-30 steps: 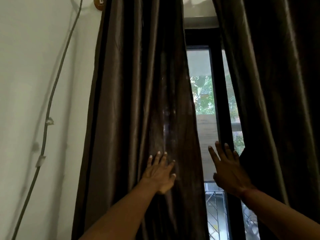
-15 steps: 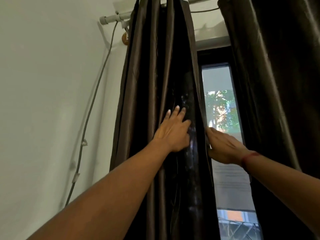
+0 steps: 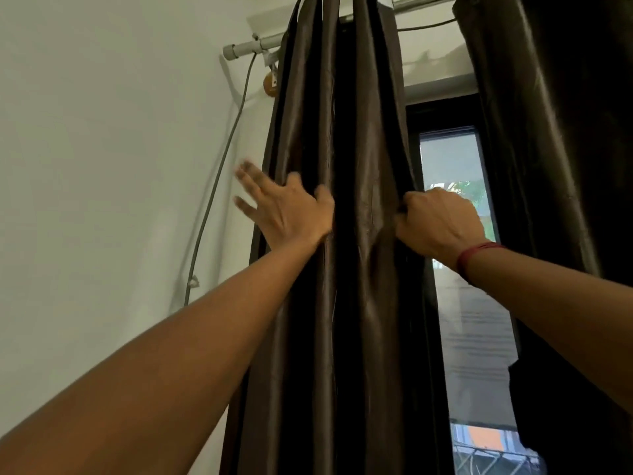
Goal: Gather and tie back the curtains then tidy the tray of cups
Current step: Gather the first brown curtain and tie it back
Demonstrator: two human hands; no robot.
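Observation:
The left dark brown curtain (image 3: 363, 269) hangs bunched into narrow folds from the rod (image 3: 246, 48). My left hand (image 3: 291, 210) lies against its left side, fingers straight and spread past the curtain's left edge toward the wall, thumb on the fabric. My right hand (image 3: 438, 224), with a red thread on the wrist, grips the curtain's right edge with curled fingers. The right dark curtain (image 3: 555, 149) hangs at the far right. No tray or cups are in view.
A white wall (image 3: 102, 166) stands on the left with a grey cable (image 3: 219, 169) running down it. A brown round knob (image 3: 270, 84) sits near the rod's end. Between the curtains is the dark-framed window (image 3: 455, 269) with greenery outside.
Both hands have pushed the left curtain further left, bunching it tighter. My left hand slid to its left edge with fingers spread; my right hand curled onto the right edge. More window shows.

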